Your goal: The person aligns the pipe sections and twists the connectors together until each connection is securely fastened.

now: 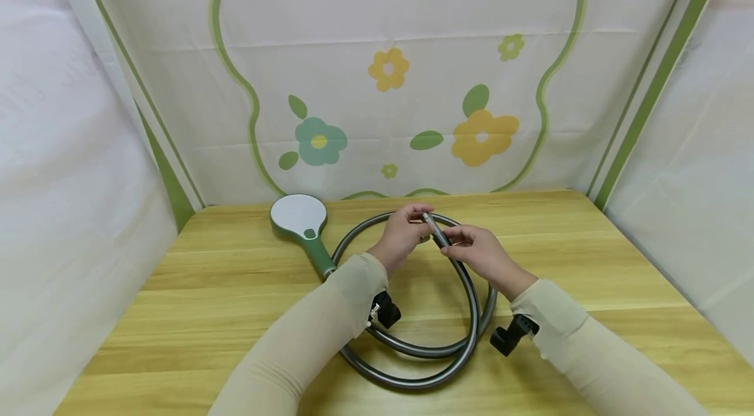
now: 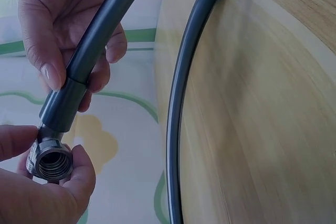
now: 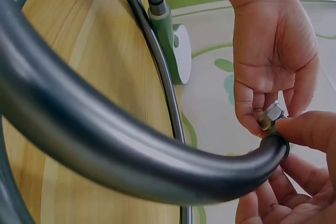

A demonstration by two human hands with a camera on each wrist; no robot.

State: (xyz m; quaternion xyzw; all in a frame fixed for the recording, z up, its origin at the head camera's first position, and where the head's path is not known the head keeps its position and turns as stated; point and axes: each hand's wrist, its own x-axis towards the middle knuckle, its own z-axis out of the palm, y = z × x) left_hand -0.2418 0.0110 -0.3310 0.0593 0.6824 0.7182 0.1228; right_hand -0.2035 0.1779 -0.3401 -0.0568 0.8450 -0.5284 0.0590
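Observation:
A dark grey shower hose (image 1: 406, 382) lies coiled on the wooden table, its free end raised between both hands. My left hand (image 1: 400, 236) pinches the threaded metal nut (image 2: 52, 163) at that end, thumb and finger on opposite sides, with the nut's open mouth showing in the left wrist view. Just behind the nut, my right hand (image 1: 483, 252) grips the hose's collar (image 2: 65, 108) between thumb and fingers. To the left rests a green shower head (image 1: 318, 256) with a white round face, joined to the hose's other end at its handle.
The wooden table (image 1: 200, 311) carries the hose loops under and around both forearms. A white cloth backdrop (image 1: 353, 4) with printed flowers rises behind the table, and white cloth panels (image 1: 76, 161) stand at both sides. Black wrist cameras (image 1: 509, 335) hang below the sleeves.

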